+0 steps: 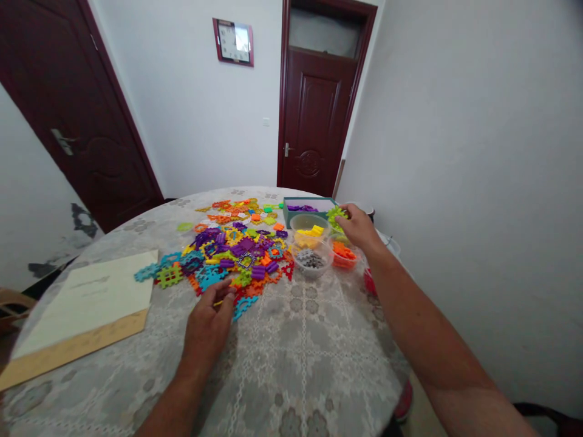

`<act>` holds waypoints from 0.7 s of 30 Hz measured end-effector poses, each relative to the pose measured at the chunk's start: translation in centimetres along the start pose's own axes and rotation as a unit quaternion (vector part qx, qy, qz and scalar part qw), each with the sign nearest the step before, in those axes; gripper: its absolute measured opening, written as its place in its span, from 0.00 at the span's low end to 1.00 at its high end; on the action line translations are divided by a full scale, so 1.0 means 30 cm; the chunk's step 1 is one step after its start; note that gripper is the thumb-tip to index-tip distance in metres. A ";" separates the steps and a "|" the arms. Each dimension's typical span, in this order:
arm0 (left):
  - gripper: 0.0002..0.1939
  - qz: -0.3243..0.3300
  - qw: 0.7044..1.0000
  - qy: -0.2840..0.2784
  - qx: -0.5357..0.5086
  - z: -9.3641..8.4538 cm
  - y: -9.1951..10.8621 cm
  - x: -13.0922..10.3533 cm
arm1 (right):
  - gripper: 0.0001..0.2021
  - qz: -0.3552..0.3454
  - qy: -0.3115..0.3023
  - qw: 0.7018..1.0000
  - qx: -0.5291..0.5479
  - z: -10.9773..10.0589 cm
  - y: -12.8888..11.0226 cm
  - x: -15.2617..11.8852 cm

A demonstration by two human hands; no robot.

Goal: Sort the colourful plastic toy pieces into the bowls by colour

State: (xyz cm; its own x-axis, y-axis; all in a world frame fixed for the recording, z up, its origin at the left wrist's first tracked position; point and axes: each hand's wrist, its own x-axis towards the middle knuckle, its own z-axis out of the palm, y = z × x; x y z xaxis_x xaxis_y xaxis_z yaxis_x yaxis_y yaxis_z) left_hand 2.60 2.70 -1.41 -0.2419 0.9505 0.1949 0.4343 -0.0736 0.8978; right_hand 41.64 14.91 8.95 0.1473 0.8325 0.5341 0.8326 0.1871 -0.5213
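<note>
A heap of colourful plastic pieces [246, 246] lies on the patterned tablecloth. At its near edge is my left hand [214, 306], its fingers curled around a small yellow piece [219, 302]. My right hand [357, 226] reaches out to the far right and pinches a lime-green toothed piece [336, 217] above the bowls. Beneath and beside it stand a clear bowl with yellow pieces [314, 232], a clear bowl with grey pieces [312, 260] and a clear bowl with orange pieces [344, 252].
Behind the bowls stands a green box [291, 215] with purple pieces inside. Red pieces [369, 281] show beside my right forearm. A pale sheet and a tan strip [86, 340] lie at the left of the round table [291, 364]. A white wall rises on the right.
</note>
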 end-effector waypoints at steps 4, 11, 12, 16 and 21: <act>0.21 0.008 0.995 0.073 0.060 -0.026 -0.013 0.015 | 0.20 0.034 -0.063 0.983 -0.168 0.006 0.121 0.150; 0.19 -0.015 0.994 0.089 0.064 -0.048 -0.020 0.036 | 0.20 0.050 -0.133 0.966 -0.215 0.057 0.236 0.234; 0.19 -0.019 0.994 0.087 0.066 -0.047 -0.019 0.037 | 0.19 0.051 -0.145 0.964 -0.218 0.063 0.249 0.238; 0.20 -0.016 0.993 0.097 0.070 -0.048 -0.022 0.040 | 0.18 0.053 -0.180 0.956 -0.224 0.073 0.289 0.246; 0.20 -0.019 0.991 0.110 0.078 -0.054 -0.035 0.048 | 0.18 0.035 -0.208 0.951 -0.224 0.075 0.295 0.226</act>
State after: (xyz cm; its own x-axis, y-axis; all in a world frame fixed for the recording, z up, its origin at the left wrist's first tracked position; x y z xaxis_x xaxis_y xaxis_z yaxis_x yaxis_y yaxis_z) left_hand 0.40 3.66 -1.44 -0.4373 0.8612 0.2590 0.5459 0.0253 0.8375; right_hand 48.80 23.39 6.48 0.0633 0.9867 0.1500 0.9864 -0.0391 -0.1596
